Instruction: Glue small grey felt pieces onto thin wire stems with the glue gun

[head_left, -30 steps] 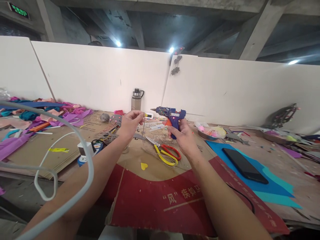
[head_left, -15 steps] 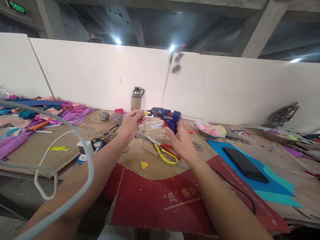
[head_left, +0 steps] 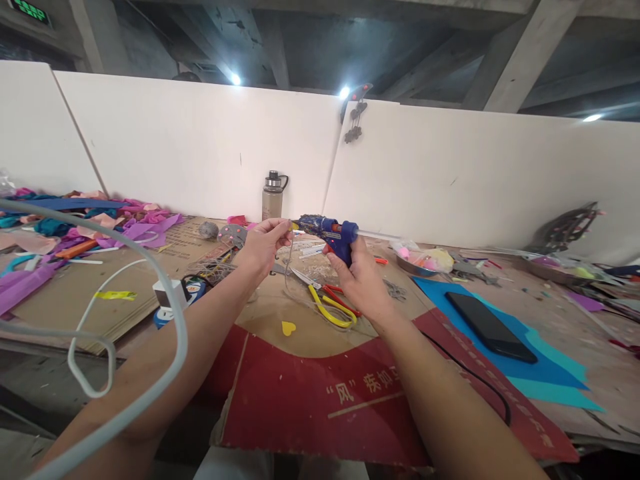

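Observation:
My right hand [head_left: 361,277] is wrapped round the handle of a blue hot glue gun [head_left: 331,233], with a clear glue stick [head_left: 379,235] poking out of its back. The gun's nozzle points left at my left hand [head_left: 267,245]. Between thumb and fingers, that hand pinches a small yellow piece [head_left: 295,227], mostly hidden, right at the nozzle tip. A thin cord hangs below the pinch. On the cardboard underneath lie a yellow heart cutout [head_left: 289,328], yellow-handled scissors [head_left: 333,310] and a red-handled tool [head_left: 341,298].
A bottle [head_left: 273,197] stands by the white partition [head_left: 210,147]. At right, a black phone [head_left: 490,327] lies on blue sheets [head_left: 555,363]. Coloured scraps [head_left: 135,230] pile up at left. A white cable [head_left: 170,293] loops across the near left, beside a plug adapter [head_left: 169,293].
The glue gun has shifted slightly left, and its nozzle now meets the yellow piece. More of the glue stick shows behind the gun. My left hand stays nearly in place.

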`<state>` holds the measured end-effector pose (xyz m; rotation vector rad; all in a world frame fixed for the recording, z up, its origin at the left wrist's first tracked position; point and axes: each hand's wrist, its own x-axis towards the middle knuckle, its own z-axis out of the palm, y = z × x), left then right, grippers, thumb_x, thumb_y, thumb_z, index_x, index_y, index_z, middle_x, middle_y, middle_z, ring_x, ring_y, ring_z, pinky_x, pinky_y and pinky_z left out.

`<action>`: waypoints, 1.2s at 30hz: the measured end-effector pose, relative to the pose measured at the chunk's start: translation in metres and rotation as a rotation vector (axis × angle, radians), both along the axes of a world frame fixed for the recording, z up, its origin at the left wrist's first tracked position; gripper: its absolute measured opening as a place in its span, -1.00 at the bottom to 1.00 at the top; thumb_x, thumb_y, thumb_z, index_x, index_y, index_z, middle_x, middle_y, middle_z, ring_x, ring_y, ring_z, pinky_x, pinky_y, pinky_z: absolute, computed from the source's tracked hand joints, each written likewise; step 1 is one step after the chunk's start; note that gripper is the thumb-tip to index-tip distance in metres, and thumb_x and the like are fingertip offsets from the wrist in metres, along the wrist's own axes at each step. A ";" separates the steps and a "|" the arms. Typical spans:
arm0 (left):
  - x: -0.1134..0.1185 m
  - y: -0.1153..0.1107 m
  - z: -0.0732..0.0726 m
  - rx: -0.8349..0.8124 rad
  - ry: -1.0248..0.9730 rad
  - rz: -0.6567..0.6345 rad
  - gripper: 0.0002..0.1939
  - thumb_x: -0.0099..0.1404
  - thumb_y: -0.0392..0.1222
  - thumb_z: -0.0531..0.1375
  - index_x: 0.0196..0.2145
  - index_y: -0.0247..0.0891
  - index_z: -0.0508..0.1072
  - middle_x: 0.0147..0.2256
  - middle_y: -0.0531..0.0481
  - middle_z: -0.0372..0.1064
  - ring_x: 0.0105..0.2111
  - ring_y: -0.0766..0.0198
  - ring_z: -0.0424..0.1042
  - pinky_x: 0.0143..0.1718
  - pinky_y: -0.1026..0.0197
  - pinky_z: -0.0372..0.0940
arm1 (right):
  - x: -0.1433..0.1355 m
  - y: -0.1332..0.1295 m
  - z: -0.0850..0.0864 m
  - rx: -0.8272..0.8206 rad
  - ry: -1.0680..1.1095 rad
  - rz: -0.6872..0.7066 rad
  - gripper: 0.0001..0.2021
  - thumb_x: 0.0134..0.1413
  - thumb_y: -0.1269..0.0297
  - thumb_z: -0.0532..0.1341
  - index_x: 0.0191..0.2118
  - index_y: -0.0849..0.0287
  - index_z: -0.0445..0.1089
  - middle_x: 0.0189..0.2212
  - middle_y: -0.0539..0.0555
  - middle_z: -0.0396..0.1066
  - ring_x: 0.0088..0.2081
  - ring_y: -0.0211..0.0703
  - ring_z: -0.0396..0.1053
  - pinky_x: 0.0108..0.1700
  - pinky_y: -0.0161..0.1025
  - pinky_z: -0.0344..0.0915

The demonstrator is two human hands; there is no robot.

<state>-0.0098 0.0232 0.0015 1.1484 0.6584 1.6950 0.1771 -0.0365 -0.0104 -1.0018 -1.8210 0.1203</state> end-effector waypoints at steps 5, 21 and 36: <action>0.000 -0.002 0.000 0.030 0.049 0.009 -0.78 0.00 -0.14 0.38 -0.51 -0.34 0.48 -0.60 0.04 0.33 -0.59 0.44 0.29 -0.54 0.35 0.19 | -0.001 -0.001 0.000 0.007 -0.019 -0.020 -0.63 0.21 0.19 0.06 0.10 0.16 0.16 -0.08 0.23 0.38 -0.08 0.06 0.35 -0.02 -0.03 0.26; 0.000 -0.003 0.002 0.030 0.043 0.050 -0.81 -0.02 -0.17 0.37 -0.52 -0.32 0.47 -0.60 0.06 0.34 -0.59 0.44 0.29 -0.54 0.34 0.20 | 0.000 0.001 -0.001 0.017 -0.055 -0.060 -0.65 0.21 0.18 0.05 0.07 0.16 0.16 -0.07 0.25 0.38 -0.07 0.09 0.34 -0.03 -0.03 0.25; 0.001 -0.007 0.005 0.018 0.039 0.063 -0.82 -0.03 -0.18 0.36 -0.52 -0.33 0.47 -0.60 0.06 0.33 -0.59 0.44 0.30 -0.54 0.35 0.20 | 0.000 0.001 -0.001 0.036 -0.078 -0.079 -0.67 0.21 0.18 0.05 0.04 0.18 0.18 -0.12 0.26 0.39 -0.10 0.10 0.35 -0.08 -0.01 0.27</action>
